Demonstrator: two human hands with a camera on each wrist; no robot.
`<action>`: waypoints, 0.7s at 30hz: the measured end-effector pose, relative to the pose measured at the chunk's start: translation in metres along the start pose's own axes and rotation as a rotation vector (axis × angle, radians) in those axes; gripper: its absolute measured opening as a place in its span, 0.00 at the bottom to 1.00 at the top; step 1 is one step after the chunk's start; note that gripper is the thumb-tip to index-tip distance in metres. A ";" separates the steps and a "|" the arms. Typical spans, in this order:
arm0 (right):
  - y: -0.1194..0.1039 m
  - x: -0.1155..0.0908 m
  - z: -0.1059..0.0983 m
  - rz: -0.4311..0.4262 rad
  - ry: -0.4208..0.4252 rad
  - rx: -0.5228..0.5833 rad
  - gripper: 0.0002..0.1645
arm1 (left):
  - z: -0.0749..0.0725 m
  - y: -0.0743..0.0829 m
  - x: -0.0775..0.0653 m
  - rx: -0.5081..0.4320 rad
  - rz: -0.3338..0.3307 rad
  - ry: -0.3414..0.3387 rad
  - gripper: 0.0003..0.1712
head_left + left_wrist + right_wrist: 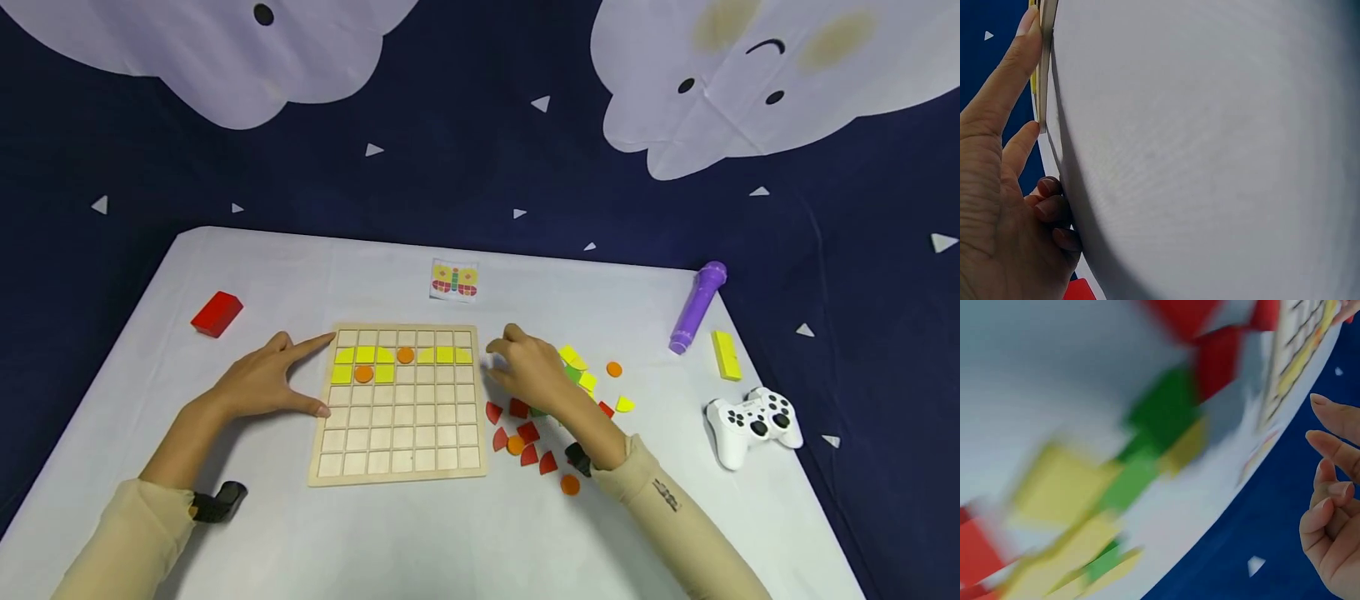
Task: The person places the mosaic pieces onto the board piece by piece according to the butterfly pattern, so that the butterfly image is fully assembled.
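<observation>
A wooden grid board [403,437] lies flat on the table. Yellow squares and rounded yellow pieces line its second row with an orange disc [405,356] among them; two yellow squares flank another orange disc [363,374] in the third row. My left hand [258,379] touches the board's left edge with outstretched thumb and index finger, the other fingers being curled in the left wrist view. Just off the board's right edge is my right hand [532,367]. In the right wrist view its thumb and index finger are apart with nothing between them.
Loose red pieces [528,432], yellow pieces [587,382], green ones and orange discs lie scattered around the right forearm. Behind the board is a butterfly picture card [454,280]. A red block [217,314] lies left; a purple microphone [698,307], yellow block [726,355] and white game controller [753,423] lie right.
</observation>
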State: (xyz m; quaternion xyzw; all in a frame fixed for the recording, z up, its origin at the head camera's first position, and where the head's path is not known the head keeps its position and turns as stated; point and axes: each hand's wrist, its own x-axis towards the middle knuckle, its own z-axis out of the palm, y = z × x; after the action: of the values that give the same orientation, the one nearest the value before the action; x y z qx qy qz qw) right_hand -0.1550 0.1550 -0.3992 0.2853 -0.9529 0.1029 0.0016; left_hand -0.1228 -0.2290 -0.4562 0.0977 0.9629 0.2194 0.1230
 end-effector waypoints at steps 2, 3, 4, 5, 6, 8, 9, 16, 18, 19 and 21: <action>0.014 -0.014 -0.001 0.029 -0.016 0.017 0.18 | 0.000 0.000 0.000 -0.003 -0.001 0.000 0.69; 0.020 -0.021 -0.002 0.040 -0.023 0.020 0.18 | 0.001 0.000 0.000 -0.003 -0.003 0.000 0.69; 0.026 -0.028 -0.003 0.049 -0.026 0.024 0.18 | 0.001 0.000 0.000 -0.003 -0.004 0.001 0.68; 0.032 -0.035 -0.003 0.056 -0.032 0.028 0.18 | 0.001 0.000 0.000 -0.004 -0.006 0.001 0.68; 0.037 -0.041 -0.004 0.061 -0.035 0.029 0.17 | 0.001 0.000 0.000 -0.004 -0.007 0.002 0.68; 0.045 -0.052 -0.005 0.070 -0.040 0.033 0.17 | 0.000 -0.001 -0.001 -0.002 -0.008 0.002 0.68; 0.048 -0.057 -0.004 0.075 -0.043 0.037 0.16 | 0.000 -0.001 -0.002 -0.001 -0.009 0.003 0.68; 0.063 -0.072 0.001 0.081 -0.088 0.051 0.16 | 0.000 -0.003 -0.004 -0.002 -0.002 0.008 0.68; 0.065 -0.073 0.003 0.068 -0.093 0.031 0.16 | 0.001 -0.003 -0.003 -0.001 0.005 0.009 0.68; 0.066 -0.074 0.004 0.060 -0.093 0.019 0.16 | 0.001 -0.003 -0.003 -0.001 0.007 0.008 0.68; 0.069 -0.075 0.006 0.040 -0.088 0.003 0.16 | 0.001 -0.002 -0.002 0.002 0.008 0.007 0.68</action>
State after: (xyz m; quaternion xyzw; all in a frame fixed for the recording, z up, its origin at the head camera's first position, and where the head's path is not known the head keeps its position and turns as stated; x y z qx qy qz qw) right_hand -0.1295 0.2508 -0.4227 0.2705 -0.9574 0.0917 -0.0430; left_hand -0.1207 -0.2304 -0.4578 0.1010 0.9632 0.2192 0.1187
